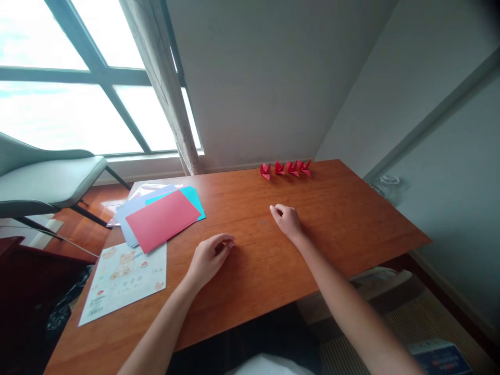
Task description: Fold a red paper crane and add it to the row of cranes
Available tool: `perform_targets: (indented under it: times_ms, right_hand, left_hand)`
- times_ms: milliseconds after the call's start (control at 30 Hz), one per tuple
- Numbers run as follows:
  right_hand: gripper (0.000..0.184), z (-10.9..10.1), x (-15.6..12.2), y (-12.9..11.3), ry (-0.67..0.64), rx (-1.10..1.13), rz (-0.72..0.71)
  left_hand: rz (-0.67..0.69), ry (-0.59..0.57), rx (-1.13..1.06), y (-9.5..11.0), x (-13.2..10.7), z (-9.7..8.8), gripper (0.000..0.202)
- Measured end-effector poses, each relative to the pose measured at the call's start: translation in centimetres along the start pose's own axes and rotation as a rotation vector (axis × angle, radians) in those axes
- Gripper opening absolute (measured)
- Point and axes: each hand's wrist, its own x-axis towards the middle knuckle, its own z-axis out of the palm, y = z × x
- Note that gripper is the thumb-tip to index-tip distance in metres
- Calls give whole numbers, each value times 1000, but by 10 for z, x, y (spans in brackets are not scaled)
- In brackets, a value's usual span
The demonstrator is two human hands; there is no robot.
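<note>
My left hand [209,258] rests on the wooden table [336,219] with its fingers curled inward; nothing shows in them. My right hand [286,220] lies further out on the table, fingers loosely curled, also with nothing visible in it. A stack of coloured paper sheets lies to the left, a red sheet [162,220] on top of a cyan sheet [193,197] and pale blue ones. At the table's far edge stands a row of several small red folded paper figures [287,168], beyond my right hand.
A printed sheet with cartoon pictures [123,278] lies near the table's left front edge. A grey chair [50,177] stands left of the table by the window. A curtain [164,88] hangs at the wall corner. A booklet [441,357] lies on the floor mat at right.
</note>
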Motion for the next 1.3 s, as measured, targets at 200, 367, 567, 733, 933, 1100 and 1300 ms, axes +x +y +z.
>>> perform_targets:
  times_ms: [200, 367, 567, 733, 933, 1100, 1300]
  right_hand:
    - [43, 1, -1, -1, -11, -63, -33]
    - [42, 1, -2, -2, -34, -127, -48]
    - [41, 0, -7, -1, -53, -145, -93]
    - [40, 0, -10, 3, -54, -136, -126]
    - [41, -2, -11, 3, -49, -117, -159]
    - [42, -3, -12, 3, -46, -93, -180]
    - [42, -4, -13, 4, -60, -79, -180]
  left_hand:
    - [47, 19, 39, -4, 0, 2, 18]
    - [75, 49, 87, -2, -2, 4, 19]
    - [53, 122, 274, 3, -4, -4, 21]
    - [-45, 303, 576, -1, 0, -45, 25]
    - [-59, 171, 965, -17, -2, -89, 25]
    - [-40, 71, 1007, -27, -9, -95, 22]
    - [-45, 68, 1024, -28, -11, -93, 25]
